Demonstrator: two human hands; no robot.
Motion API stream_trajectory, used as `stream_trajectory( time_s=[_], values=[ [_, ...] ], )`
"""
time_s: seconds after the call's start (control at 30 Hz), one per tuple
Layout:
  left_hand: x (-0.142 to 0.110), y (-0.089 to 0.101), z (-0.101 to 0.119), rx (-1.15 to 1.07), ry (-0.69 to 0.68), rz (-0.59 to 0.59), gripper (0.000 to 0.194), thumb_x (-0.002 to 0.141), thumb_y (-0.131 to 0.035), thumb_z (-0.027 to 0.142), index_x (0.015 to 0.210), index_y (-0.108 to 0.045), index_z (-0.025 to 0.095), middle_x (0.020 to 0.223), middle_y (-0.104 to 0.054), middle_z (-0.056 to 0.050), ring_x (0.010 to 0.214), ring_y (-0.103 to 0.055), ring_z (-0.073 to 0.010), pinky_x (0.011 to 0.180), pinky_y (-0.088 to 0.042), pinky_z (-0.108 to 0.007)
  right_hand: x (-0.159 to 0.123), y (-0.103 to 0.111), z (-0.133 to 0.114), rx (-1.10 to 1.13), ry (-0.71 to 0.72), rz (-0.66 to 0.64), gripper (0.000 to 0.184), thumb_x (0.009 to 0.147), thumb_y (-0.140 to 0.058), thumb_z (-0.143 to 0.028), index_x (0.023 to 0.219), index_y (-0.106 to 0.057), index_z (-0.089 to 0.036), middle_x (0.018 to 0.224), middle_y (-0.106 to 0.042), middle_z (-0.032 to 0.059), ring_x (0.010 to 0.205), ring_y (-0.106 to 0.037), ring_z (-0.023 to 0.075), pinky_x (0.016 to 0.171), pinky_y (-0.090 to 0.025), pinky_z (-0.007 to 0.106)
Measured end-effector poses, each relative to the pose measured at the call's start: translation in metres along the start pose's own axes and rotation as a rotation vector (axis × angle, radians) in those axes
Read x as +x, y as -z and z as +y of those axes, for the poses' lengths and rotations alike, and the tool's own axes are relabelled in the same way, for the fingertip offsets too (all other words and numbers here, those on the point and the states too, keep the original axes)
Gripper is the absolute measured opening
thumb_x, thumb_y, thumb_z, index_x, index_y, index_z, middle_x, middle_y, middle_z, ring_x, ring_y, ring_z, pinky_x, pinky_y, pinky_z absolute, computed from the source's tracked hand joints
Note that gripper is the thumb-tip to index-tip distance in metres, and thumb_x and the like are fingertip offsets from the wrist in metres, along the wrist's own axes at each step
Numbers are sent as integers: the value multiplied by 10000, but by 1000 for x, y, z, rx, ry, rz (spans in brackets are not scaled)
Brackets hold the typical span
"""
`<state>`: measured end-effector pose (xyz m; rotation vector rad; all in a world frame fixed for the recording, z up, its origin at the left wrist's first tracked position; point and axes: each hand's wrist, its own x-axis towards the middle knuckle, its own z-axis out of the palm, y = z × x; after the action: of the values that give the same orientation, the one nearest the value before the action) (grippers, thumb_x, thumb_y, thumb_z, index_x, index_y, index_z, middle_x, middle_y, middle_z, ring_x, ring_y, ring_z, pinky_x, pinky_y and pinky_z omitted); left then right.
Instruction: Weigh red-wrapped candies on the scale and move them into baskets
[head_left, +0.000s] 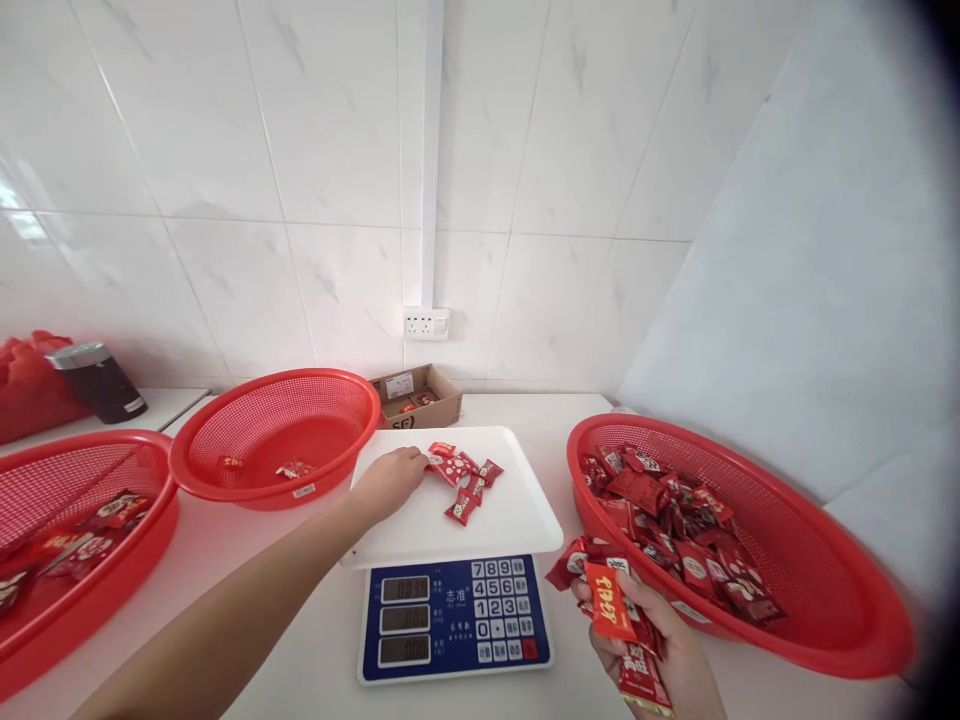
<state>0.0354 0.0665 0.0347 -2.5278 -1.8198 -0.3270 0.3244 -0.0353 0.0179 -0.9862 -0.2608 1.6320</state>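
My right hand [660, 640] is closed around a bunch of small red wrapped snack packets [613, 600], in front of the right basket. My left hand [394, 478] reaches over the white tray [405, 535] of a digital scale, fingers curled together at the edge of a small group of red snack packets [460, 508] lying there. What those fingers hold, if anything, is hidden. Below the tray is the scale's blue panel [457, 612] with its keypad and three displays, whose digits are faint.
At right, a red basket [847, 610] contains many packets. Another red basket [270, 495] holds a few, and a third basket [90, 600] at far left holds several. A cardboard box [442, 405] with packets stands behind the tray; a dark tumbler [105, 385] and red bag [37, 390] sit left.
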Motion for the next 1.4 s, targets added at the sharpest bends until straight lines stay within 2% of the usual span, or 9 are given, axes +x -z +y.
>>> stream_trajectory(
  time_s=[0.1, 0.23, 0.4, 0.6, 0.73, 0.87, 1.0, 1.23, 1.4],
  values=[
    [-11, 14, -13, 35, 41, 71, 233, 887, -402, 241, 888, -629, 191, 937, -654, -72, 906, -615, -189, 780, -478, -291, 0, 4, -2, 3, -1, 22, 463, 380, -885, -221, 763, -656, -101, 648, -698, 102, 390, -523, 86, 320, -402, 162],
    [-34, 46, -47, 109, 251, 208, 309, 898, -317, 282, 883, -606, 172, 934, -634, -96, 881, -601, -227, 709, -482, -327, 4, 5, -3, -9, -1, 9, 472, 387, -887, -235, 777, -660, -95, 636, -693, 113, 382, -520, 87, 321, -401, 163],
    [-46, 68, -82, 166, 438, 252, 394, 892, -306, 336, 1059, -575, 100, 1045, -610, -187, 985, -563, -338, 690, -494, -429, 7, 1, 0, -13, -3, -18, 442, 400, -880, -232, 761, -661, -103, 634, -694, 105, 375, -517, 87, 319, -399, 164],
    [-12, 24, -39, 103, 63, -14, 422, 905, -297, 181, 1280, -491, 198, 1384, -483, -71, 1289, -403, -208, 1064, -329, -375, 8, -13, 8, -9, -43, -58, 462, 386, -890, -227, 765, -664, -90, 636, -689, 91, 397, -540, 95, 324, -419, 164],
    [18, 0, -11, 70, -125, -167, 585, 812, -357, 30, 1350, -408, 256, 1483, -350, -38, 1371, -286, -201, 1087, -291, -370, 7, -22, 9, -22, -16, -59, 456, 378, -896, -253, 728, -645, -106, 608, -681, 61, 379, -527, 85, 320, -415, 157],
    [31, 1, -12, 65, -166, -205, 486, 819, -356, 33, 1232, -509, 238, 1337, -510, -69, 1234, -468, -194, 998, -383, -336, 7, -23, 6, -54, 5, -66, 467, 399, -887, -277, 763, -647, -111, 611, -690, 64, 360, -510, 71, 328, -415, 150],
    [20, 8, -22, 97, -81, -165, 332, 872, -315, 81, 1095, -545, 166, 1149, -582, -104, 1060, -563, -210, 875, -451, -352, 8, -22, 4, -70, 5, -64, 458, 397, -882, -293, 731, -634, -103, 604, -693, 87, 346, -496, 66, 322, -405, 147],
    [-17, 28, -51, 151, 162, -41, 319, 870, -294, 76, 1046, -532, 195, 1103, -587, -89, 984, -583, -206, 753, -471, -308, 14, -19, 5, -46, -24, -56, 463, 421, -871, -272, 783, -634, -107, 604, -682, 58, 365, -507, 72, 321, -411, 146],
    [-30, 59, -77, 203, 372, 149, 365, 918, -244, 207, 1169, -495, 126, 1171, -555, -193, 1109, -505, -323, 880, -417, -479, 18, -14, 6, -35, -14, -117, 355, 501, -840, -242, 754, -624, -118, 602, -663, 32, 395, -525, 77, 336, -423, 146]
  ],
)
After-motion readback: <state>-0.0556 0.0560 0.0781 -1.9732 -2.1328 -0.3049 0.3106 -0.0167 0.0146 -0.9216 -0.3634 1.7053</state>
